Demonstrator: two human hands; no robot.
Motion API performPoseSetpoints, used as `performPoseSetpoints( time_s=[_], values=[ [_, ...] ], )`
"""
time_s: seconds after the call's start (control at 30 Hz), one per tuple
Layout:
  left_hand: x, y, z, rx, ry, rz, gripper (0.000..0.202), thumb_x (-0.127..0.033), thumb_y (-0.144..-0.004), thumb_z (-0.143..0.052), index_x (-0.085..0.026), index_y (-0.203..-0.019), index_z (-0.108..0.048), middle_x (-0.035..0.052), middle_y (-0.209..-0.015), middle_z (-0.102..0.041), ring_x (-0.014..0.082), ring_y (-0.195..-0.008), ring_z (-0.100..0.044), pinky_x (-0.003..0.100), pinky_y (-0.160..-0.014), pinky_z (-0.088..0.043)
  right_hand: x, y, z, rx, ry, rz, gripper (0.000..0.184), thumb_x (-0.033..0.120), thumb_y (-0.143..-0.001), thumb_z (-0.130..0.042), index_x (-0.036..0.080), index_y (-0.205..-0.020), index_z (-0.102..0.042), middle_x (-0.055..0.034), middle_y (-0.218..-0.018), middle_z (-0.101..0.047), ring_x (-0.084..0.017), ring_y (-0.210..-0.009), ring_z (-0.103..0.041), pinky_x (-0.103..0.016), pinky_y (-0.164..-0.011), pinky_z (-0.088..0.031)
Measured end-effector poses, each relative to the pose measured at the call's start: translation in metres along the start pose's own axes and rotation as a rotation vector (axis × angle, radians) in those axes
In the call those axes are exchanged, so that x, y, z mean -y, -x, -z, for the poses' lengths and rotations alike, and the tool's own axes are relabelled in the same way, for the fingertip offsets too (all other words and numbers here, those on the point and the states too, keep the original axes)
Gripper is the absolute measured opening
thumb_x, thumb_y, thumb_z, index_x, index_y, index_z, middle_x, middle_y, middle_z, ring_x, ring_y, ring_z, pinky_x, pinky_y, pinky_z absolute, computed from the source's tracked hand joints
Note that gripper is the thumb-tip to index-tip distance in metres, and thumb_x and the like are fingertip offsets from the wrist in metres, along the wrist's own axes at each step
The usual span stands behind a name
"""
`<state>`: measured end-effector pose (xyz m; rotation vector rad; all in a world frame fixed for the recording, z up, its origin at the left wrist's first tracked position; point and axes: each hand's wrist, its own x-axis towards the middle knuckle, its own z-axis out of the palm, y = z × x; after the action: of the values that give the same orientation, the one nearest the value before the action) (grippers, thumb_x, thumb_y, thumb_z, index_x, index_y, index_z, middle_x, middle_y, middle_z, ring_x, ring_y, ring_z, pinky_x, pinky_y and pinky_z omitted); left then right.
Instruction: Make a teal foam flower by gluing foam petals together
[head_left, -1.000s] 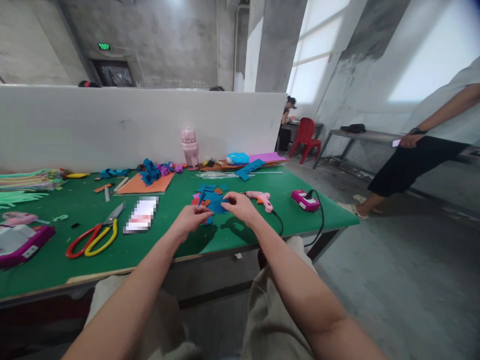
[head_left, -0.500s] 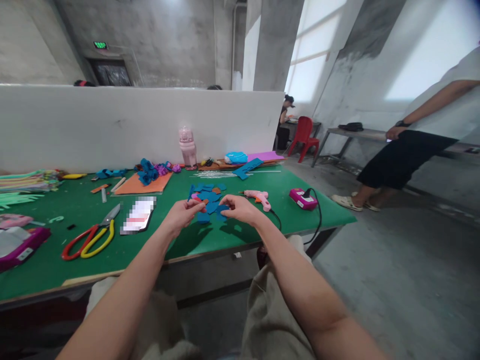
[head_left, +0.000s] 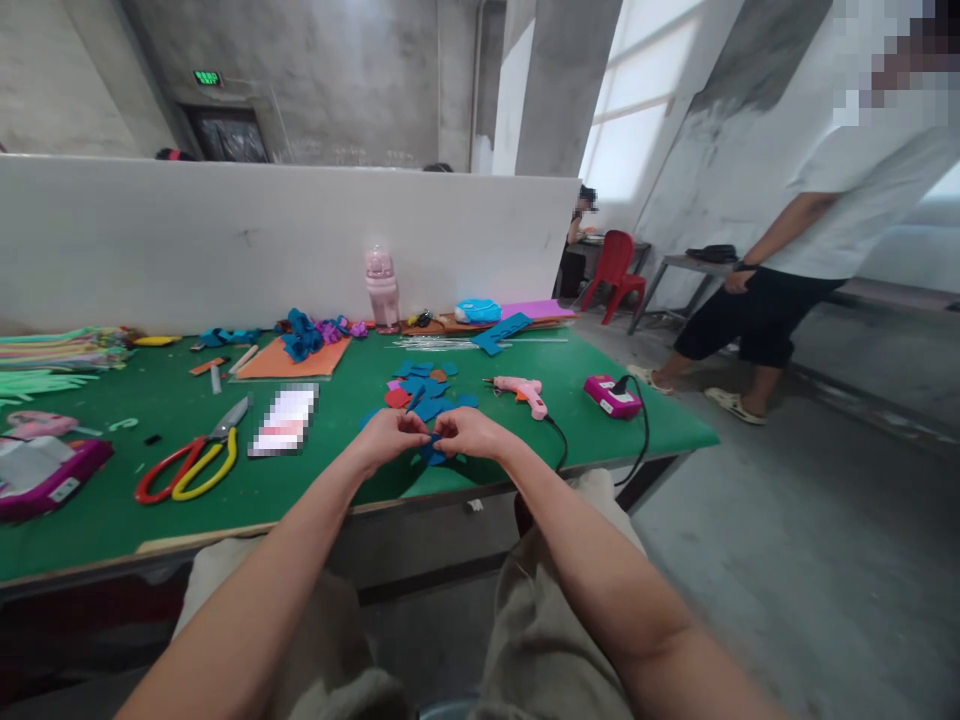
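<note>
The left hand (head_left: 391, 437) and right hand (head_left: 471, 434), apart moments ago, now meet, fingertips pinched around a blue piece (head_left: 433, 453), apparently working it together.

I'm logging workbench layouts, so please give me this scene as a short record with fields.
Hands: left hand and right hand pinching a small blue piece between them
Beyond hands: loose blue cutouts, red cutout
Right: pink glue gun, purple box
Left: scissors, open phone-shaped item blurred out
Back: upright pink bottle
Surface: green tabletop
</note>
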<state>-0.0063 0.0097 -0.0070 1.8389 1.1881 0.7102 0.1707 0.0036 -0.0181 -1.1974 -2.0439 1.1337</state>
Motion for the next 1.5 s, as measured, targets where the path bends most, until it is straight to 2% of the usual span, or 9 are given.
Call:
performPoseSetpoints(
  time_s=[0.17, 0.27, 0.37, 0.43, 0.53, 0.7, 1.1, 1.33, 1.5],
  values=[
    [0.005, -0.008, -0.002, -0.01, -0.127, 0.03, 0.021, -0.034, -0.057, -0.062, -0.013, -0.063, -0.064, 0.0001, -0.055, -0.059, 0.0131, -0.055, -0.05, 0.024, -0.054, -0.034, -0.003, 0.002, 0.008, -0.055, 0.079, 0.036, 0.014, 0.022, -0.066, -0.062, 0.015, -0.078, -0.059, 0.0034, -0.058, -0.058, -0.009, -0.053, -0.055, -0.018, -0.051, -0.04],
    [0.007, -0.012, -0.002, -0.044, -0.211, 0.027, 0.019, -0.032, -0.058, -0.061, -0.014, -0.063, -0.064, 0.0015, -0.059, -0.062, 0.0146, -0.058, -0.053, 0.025, -0.057, -0.037, -0.01, 0.015, 0.044, -0.336, 0.243, 0.02, 0.02, 0.034, -0.07, -0.06, 0.017, -0.081, -0.062, 0.0009, -0.065, -0.061, -0.011, -0.059, -0.055, -0.019, -0.055, -0.04],
    [0.008, -0.014, -0.003, -0.034, -0.294, 0.02, 0.016, -0.029, -0.059, -0.059, -0.015, -0.064, -0.064, 0.0026, -0.063, -0.064, 0.0159, -0.062, -0.056, 0.025, -0.059, -0.038, -0.025, 0.036, 0.092, -0.701, 0.401, -0.245, 0.024, 0.034, -0.08, -0.045, 0.017, -0.081, -0.062, -0.0019, -0.071, -0.064, -0.012, -0.061, -0.057, -0.021, -0.058, -0.04],
    [0.008, -0.015, -0.004, -0.019, -0.32, 0.021, 0.016, -0.029, -0.059, -0.058, -0.015, -0.064, -0.064, 0.0026, -0.062, -0.064, 0.0162, -0.062, -0.057, 0.025, -0.058, -0.038, -0.038, 0.047, 0.116, -0.812, 0.527, -0.485, 0.028, 0.032, -0.082, -0.04, 0.015, -0.087, -0.062, -0.005, -0.08, -0.065, -0.014, -0.071, -0.058, -0.021, -0.063, -0.04],
    [0.008, -0.015, -0.007, -0.008, -0.335, 0.037, 0.016, -0.029, -0.06, -0.057, -0.015, -0.064, -0.065, 0.0026, -0.062, -0.064, 0.0163, -0.063, -0.057, 0.024, -0.057, -0.038, -0.056, 0.053, 0.128, -0.699, 0.53, -0.588, 0.038, 0.04, -0.083, -0.04, 0.011, -0.08, -0.063, -0.0084, -0.072, -0.065, -0.016, -0.066, -0.059, -0.022, -0.058, -0.039],
    [0.009, -0.014, -0.008, -0.007, -0.327, 0.069, 0.017, -0.031, -0.06, -0.058, -0.015, -0.063, -0.065, 0.0022, -0.061, -0.065, 0.0158, -0.063, -0.057, 0.023, -0.057, -0.039, -0.068, 0.037, 0.117, -0.486, 0.519, -0.65, 0.045, 0.051, -0.075, -0.047, 0.013, -0.057, -0.063, -0.0084, -0.059, -0.064, -0.018, -0.063, -0.06, -0.022, -0.055, -0.037],
    [0.011, -0.013, -0.008, 0.007, -0.316, 0.052, 0.021, -0.032, -0.062, -0.058, -0.013, -0.065, -0.067, 0.0036, -0.065, -0.066, 0.0159, -0.065, -0.058, 0.023, -0.058, -0.039, -0.069, 0.017, 0.111, -0.377, 0.493, -0.65, 0.039, 0.045, -0.075, -0.047, 0.015, -0.056, -0.063, -0.0082, -0.053, -0.063, -0.021, -0.069, -0.06, -0.024, -0.06, -0.039],
    [0.012, -0.013, -0.008, 0.01, -0.295, 0.059, 0.022, -0.031, -0.062, -0.057, -0.012, -0.066, -0.067, 0.0044, -0.064, -0.065, 0.0159, -0.063, -0.057, 0.024, -0.056, -0.038, -0.067, 0.023, 0.108, -0.44, 0.393, -0.563, 0.03, 0.035, -0.077, -0.048, 0.016, -0.057, -0.059, -0.004, -0.039, -0.051, -0.016, -0.051, -0.054, -0.023, -0.053, -0.038],
    [0.014, -0.014, -0.007, 0.006, -0.313, 0.049, 0.021, -0.03, -0.062, -0.056, -0.013, -0.066, -0.068, 0.0043, -0.065, -0.066, 0.0157, -0.064, -0.057, 0.023, -0.058, -0.039, -0.056, 0.037, 0.106, -0.555, 0.222, -0.461, 0.03, 0.038, -0.083, -0.04, 0.014, -0.075, -0.055, -0.0034, -0.057, -0.057, -0.011, -0.052, -0.053, -0.02, -0.052, -0.042]
  ],
)
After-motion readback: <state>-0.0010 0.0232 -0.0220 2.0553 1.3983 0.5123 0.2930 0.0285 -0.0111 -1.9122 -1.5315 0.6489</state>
